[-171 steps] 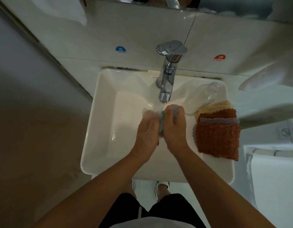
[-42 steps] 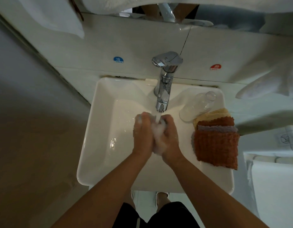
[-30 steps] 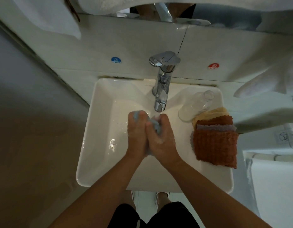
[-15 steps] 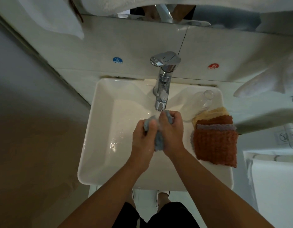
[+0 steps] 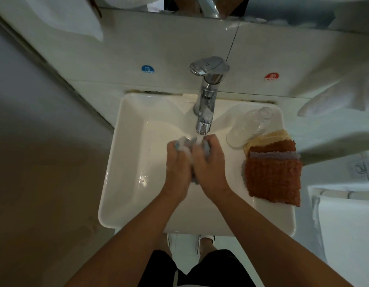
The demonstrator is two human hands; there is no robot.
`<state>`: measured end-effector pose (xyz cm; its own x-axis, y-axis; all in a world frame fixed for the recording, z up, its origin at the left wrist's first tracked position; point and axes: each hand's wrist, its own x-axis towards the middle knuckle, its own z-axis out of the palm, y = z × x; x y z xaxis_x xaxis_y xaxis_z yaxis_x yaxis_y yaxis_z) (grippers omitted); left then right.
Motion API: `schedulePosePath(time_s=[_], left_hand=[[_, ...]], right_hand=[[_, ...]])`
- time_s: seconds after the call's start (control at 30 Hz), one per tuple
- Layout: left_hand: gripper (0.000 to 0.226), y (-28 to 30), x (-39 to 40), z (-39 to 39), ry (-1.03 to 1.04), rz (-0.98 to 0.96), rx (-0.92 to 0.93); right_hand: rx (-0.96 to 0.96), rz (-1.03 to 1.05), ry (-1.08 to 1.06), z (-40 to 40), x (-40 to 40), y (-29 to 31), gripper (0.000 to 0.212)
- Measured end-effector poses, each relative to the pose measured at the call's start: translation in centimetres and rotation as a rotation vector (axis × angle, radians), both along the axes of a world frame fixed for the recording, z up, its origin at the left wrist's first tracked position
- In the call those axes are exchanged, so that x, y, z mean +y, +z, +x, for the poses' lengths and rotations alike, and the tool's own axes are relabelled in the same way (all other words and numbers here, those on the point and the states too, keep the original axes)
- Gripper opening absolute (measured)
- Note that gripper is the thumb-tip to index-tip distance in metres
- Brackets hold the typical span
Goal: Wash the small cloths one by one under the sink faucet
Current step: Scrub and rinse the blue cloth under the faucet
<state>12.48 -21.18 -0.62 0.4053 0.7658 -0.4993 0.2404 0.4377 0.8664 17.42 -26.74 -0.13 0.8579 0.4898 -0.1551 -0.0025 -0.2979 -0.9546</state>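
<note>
Left hand point(image 5: 178, 162) and right hand point(image 5: 209, 162) pressed knuckle to knuckle over the basin, each curled tight round one end of the same small grey-blue cloth point(image 5: 206, 151). Bunched between the palms that way so the two halves can be scrubbed against each other. Held directly below the spout, so the stream point(image 5: 198, 139) lands on the exposed top folds and carries suds away. Whitish froth between the fingers, possibly soap lather, though too blurred to be sure.

Above, chrome faucet point(image 5: 206, 104) with its lever point(image 5: 209, 66) raised, water running. Around, white sink point(image 5: 125, 162), basin wet and glistening left of the hands, catching the runoff.

On the right ledge, well apart from the stream, stack of small cloths point(image 5: 272, 179): rust-brown on top, a lilac edge and another rust one behind, pale yellow at the back. Parked there within easy reach of the right hand, kept dry until each one's turn. Whether that pile is washed or waiting: not clear from here. Just behind the stack, touching its yellow corner, clear glass point(image 5: 248, 129) on the ledge, tucked out of the working area.

Judged early to midway: one cloth in hand, several in the pile.
</note>
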Motion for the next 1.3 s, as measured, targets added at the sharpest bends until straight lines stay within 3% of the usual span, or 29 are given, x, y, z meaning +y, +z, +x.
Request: schedulePosePath(time_s=[0.1, 0.17, 0.23, 0.3, 0.33, 0.4, 0.47, 0.53, 0.6, 0.63, 0.7, 0.77, 0.87, 1.03, 1.13, 1.2, 1.27, 1.3], left_hand=[[0.022, -0.2, 0.9, 0.5, -0.07, 0.186, 0.008], [0.007, -1.1, -0.4, 0.1, -0.222, 0.375, 0.104], [0.025, -1.6, -1.5, -0.4, -0.325, 0.486, 0.174], [0.054, -0.5, -0.2, -0.1, -0.341, 0.515, 0.189], [0.055, -0.3, 0.5, 0.1, -0.282, 0.511, 0.16], [0.033, 0.4, 0.7, 0.2, -0.18, 0.455, 0.136], [0.015, 1.0, -0.6, -0.3, -0.191, 0.368, 0.065], [0.014, 1.1, -1.8, -0.3, -0.245, 0.236, 0.014], [0.017, 1.2, -0.8, 0.2, -0.214, 0.097, 0.065], [0.019, 1.3, 0.1, 0.4, -0.162, 0.1, 0.09], [0.025, 1.5, 1.0, 0.4, -0.124, 0.282, 0.105], [0.033, 1.3, -0.4, -0.3, -0.2, 0.457, 0.131], [0.014, 1.4, -1.7, -0.4, -0.25, 0.361, 0.091], [0.024, 1.0, 0.8, 0.4, -0.139, 0.244, 0.01], [0.017, 0.5, -1.3, -0.2, -0.185, 0.322, 0.037], [0.022, 0.3, -0.7, 0.3, -0.203, 0.27, 0.063], [0.021, 0.7, 1.5, 1.1, -0.202, 0.252, 0.092], [0.02, 0.7, 2.1, 1.3, -0.177, 0.261, 0.066]], right_hand=[[0.044, 0.028, 0.235, -0.3, -0.9, 0.5, 0.02], [0.017, 0.012, 0.163, 1.0, -0.8, -0.1, 0.014], [0.036, -0.006, -0.007, 1.8, -0.8, -1.0, 0.007], [0.045, 0.005, 0.016, 0.5, -1.0, -1.2, 0.01], [0.02, 0.014, 0.079, -0.4, -1.3, -1.0, 0.009], [-0.014, 0.031, 0.172, -1.1, -1.6, -0.2, 0.008], [0.009, 0.012, 0.077, 0.4, -1.0, -0.1, 0.011], [0.088, -0.021, -0.089, 2.0, -0.2, 0.0, 0.015], [0.149, -0.024, -0.084, 1.4, -0.1, 0.3, 0.016], [0.152, -0.017, -0.007, 0.4, -0.2, 0.4, 0.018], [0.061, -0.035, 0.15, -0.9, -0.6, 0.9, 0.022], [0.004, -0.067, 0.11, 0.2, -0.2, 1.1, 0.015], [0.169, -0.042, -0.094, 1.8, 0.3, 1.2, 0.014], [0.071, -0.068, 0.168, -1.1, -0.6, 1.1, 0.027], [0.088, -0.126, 0.036, 1.5, 0.4, 1.3, 0.025], [0.25, -0.07, -0.064, 1.6, 0.5, 1.1, 0.023], [0.365, -0.036, -0.027, 0.0, 0.3, 1.0, 0.023], [0.288, -0.088, 0.046, -0.5, 0.1, 1.1, 0.023]])
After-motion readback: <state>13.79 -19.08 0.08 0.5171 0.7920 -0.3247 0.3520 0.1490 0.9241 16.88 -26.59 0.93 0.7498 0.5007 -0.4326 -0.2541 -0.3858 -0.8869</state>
